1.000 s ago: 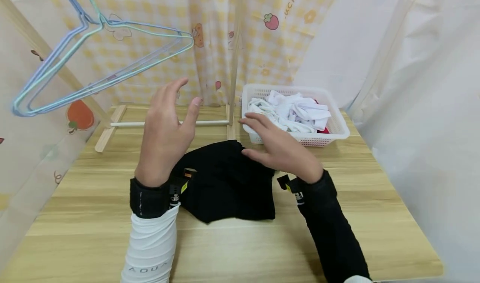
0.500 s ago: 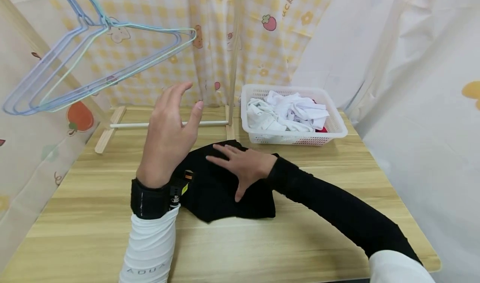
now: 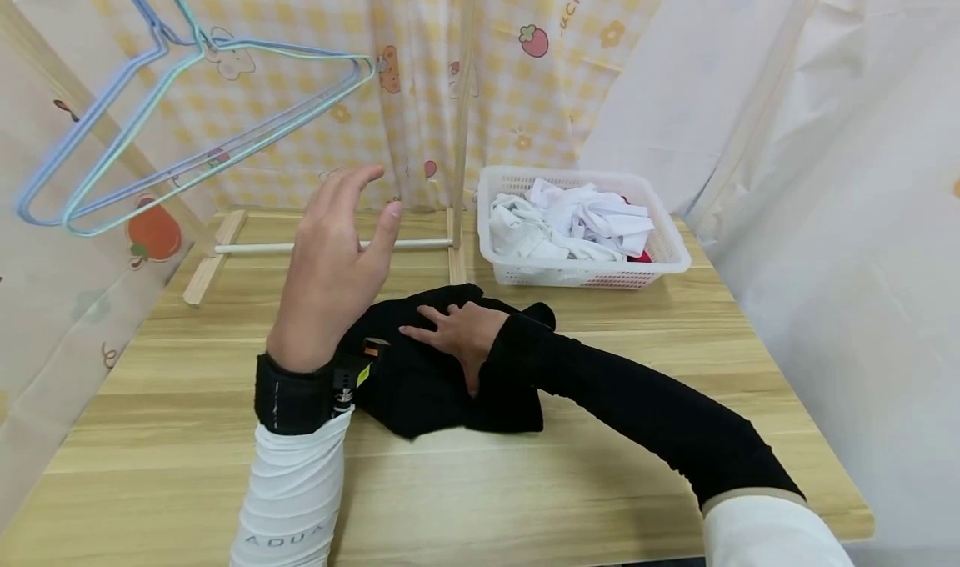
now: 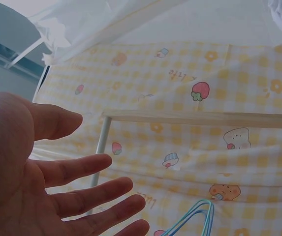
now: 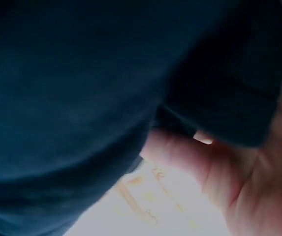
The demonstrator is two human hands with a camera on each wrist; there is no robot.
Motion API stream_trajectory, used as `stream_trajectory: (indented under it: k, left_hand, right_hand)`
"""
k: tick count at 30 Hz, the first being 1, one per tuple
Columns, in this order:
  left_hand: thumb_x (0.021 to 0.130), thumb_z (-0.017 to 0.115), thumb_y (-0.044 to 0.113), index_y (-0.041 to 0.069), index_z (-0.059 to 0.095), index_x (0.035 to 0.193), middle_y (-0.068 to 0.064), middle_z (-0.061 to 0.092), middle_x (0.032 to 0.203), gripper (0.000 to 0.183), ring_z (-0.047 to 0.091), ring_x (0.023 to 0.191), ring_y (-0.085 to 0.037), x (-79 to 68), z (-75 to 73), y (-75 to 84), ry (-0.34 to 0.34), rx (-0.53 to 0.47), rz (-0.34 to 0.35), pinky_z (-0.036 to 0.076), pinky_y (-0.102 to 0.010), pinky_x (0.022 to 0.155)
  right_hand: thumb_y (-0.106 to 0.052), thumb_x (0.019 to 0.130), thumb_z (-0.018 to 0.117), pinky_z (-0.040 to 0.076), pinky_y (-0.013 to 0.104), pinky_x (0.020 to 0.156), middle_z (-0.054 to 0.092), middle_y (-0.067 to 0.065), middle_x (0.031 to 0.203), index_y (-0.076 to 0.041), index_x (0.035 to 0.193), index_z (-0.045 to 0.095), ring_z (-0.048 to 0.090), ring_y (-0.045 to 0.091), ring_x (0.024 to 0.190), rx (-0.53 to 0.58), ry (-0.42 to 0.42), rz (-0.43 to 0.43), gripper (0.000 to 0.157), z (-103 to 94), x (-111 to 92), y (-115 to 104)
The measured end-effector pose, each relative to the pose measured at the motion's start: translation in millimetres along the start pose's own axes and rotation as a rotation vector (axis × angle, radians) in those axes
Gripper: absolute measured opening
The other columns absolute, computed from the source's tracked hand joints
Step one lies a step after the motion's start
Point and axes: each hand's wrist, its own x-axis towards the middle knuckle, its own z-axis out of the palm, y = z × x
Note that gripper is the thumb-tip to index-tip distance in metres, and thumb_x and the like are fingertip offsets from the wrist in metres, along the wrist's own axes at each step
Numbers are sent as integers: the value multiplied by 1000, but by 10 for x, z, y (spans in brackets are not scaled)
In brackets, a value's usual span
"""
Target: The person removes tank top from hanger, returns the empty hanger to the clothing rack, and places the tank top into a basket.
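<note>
A crumpled black garment [image 3: 435, 408] lies on the wooden table in the head view. My right hand [image 3: 465, 338], in a black sleeve, rests on it with fingers spread and thumb pointing toward the near edge. Dark cloth [image 5: 81, 88] fills most of the right wrist view, with a fold of it beside the palm. My left hand [image 3: 326, 271] is raised over the garment's left side, fingers apart and holding nothing. The left wrist view also shows that hand [image 4: 57, 187] with its palm bare.
Several blue and green wire hangers [image 3: 168, 179] hang at upper left. A wooden rack with a white lower bar [image 3: 258, 248] stands at the back. A white plastic basket [image 3: 678, 254] of white and red clothes sits back right. A patterned curtain [image 3: 525, 92] hangs behind.
My right hand has come down and left from near the basket onto the black garment, whose cloth now bunches by the wrist. My left hand has stayed raised. The hangers swing slightly.
</note>
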Motion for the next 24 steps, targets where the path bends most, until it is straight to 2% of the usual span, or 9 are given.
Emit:
stream_trajectory:
  k: [3, 6, 9, 12, 15, 18, 24]
  left_hand:
    - [112, 59, 29, 4, 58, 152, -17, 57, 156, 48, 49, 150, -36, 3, -4, 1, -4, 0, -9, 38, -55, 125]
    - [112, 58, 30, 4, 58, 153, -17, 56, 157, 48, 48, 151, -35, 2, -10, -5, -8, -1, -19, 37, -56, 126]
    - [112, 57, 31, 4, 57, 153, -17, 56, 158, 49, 47, 151, -35, 1, -14, -14, -16, -1, -26, 37, -56, 126]
    - [113, 56, 33, 3, 56, 153, -17, 56, 158, 50, 47, 152, -35, 1, -21, -23, -16, -1, -26, 36, -55, 126]
    - [112, 56, 33, 3, 56, 153, -17, 56, 158, 50, 48, 152, -34, 1, -30, -28, -7, -6, -24, 37, -54, 127]
    - [112, 56, 33, 3, 57, 153, -16, 57, 157, 50, 48, 151, -33, 5, -43, -36, -4, -13, -29, 37, -53, 126]
    - [112, 56, 34, 4, 57, 153, -17, 57, 157, 51, 48, 151, -34, 16, -65, -39, -13, -27, -44, 37, -55, 126]
  right_hand:
    - [-41, 81, 97, 53, 45, 113, 22, 9, 177, -35, 175, 9, 48, 33, 149, 4, 10, -29, 129, -5, -5, 13]
    - [-17, 91, 89, 59, 40, 100, 39, 11, 164, -32, 171, 29, 60, 30, 131, 40, 85, -96, 101, 45, -37, 55]
    - [-1, 98, 76, 59, 34, 88, 52, 12, 148, -27, 158, 50, 65, 25, 110, 74, 181, -173, 71, 130, -60, 110]
    - [6, 99, 71, 58, 32, 86, 61, 11, 135, -21, 145, 67, 67, 23, 103, 104, 252, -231, 53, 203, -62, 165]
    - [13, 97, 68, 59, 29, 90, 66, 10, 127, -16, 134, 76, 69, 22, 108, 158, 287, -270, 47, 249, -67, 232]
    - [18, 94, 67, 58, 27, 95, 68, 11, 125, -11, 129, 78, 69, 23, 113, 218, 310, -308, 46, 262, -105, 338]
    - [19, 87, 68, 59, 32, 98, 69, 13, 125, -11, 120, 80, 69, 25, 115, 339, 384, -294, 45, 79, -426, 602]
